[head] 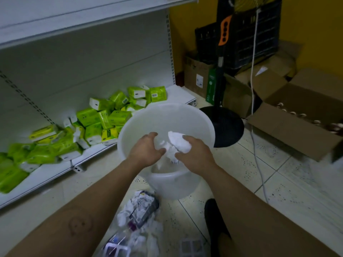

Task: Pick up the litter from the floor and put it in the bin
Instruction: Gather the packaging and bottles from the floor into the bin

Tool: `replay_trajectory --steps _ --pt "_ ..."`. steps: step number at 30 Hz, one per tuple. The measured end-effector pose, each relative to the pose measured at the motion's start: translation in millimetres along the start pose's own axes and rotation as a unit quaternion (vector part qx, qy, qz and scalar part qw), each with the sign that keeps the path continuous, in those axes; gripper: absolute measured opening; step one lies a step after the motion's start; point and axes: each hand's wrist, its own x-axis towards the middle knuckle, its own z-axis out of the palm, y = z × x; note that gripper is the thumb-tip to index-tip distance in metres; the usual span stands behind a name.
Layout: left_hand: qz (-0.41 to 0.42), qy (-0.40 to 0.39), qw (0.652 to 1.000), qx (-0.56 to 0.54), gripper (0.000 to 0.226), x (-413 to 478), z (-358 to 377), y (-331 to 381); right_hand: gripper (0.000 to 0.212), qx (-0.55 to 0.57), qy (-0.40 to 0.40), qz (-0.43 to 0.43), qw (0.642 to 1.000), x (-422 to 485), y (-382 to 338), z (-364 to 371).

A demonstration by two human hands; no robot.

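Observation:
A white translucent bin (189, 115) stands on the tiled floor ahead of me. Both my hands are over its mouth. My right hand (194, 154) grips a crumpled white tissue (179, 142), which sticks up past my fingers. My left hand (146, 149) is just to the left of it, fingers loosely curved, thumb close to more white paper (171, 154) hanging between the hands; whether it pinches that paper is unclear. Litter (141, 210) lies on the floor near me: crumpled tissues, a dark wrapper and clear plastic.
A low white shelf (178, 91) with several green tissue packs (96, 117) runs along the left. A black fan base (228, 125) and pole stand behind the bin, with a white cable (259, 164). Open cardboard boxes (297, 123) sit right. My dark shoe (213, 216) is near the litter.

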Motion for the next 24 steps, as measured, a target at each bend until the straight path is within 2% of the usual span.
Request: replay_trajectory --steps 3,14,19,24 --pt "0.010 -0.025 0.999 0.031 0.076 -8 5 -7 0.068 -0.056 -0.054 -0.004 0.997 -4 4 6" --pt "0.057 0.006 0.996 0.071 0.072 -94 -36 -31 0.088 -0.175 -0.101 -0.047 0.978 -48 -30 4" --pt "0.041 0.016 0.997 0.070 0.069 -154 -48 -55 0.082 -0.210 -0.143 -0.073 0.964 -94 -49 32" --pt "-0.007 -0.018 0.999 0.051 0.068 -206 -31 -99 0.083 -0.251 -0.194 -0.055 0.947 -143 -39 80"
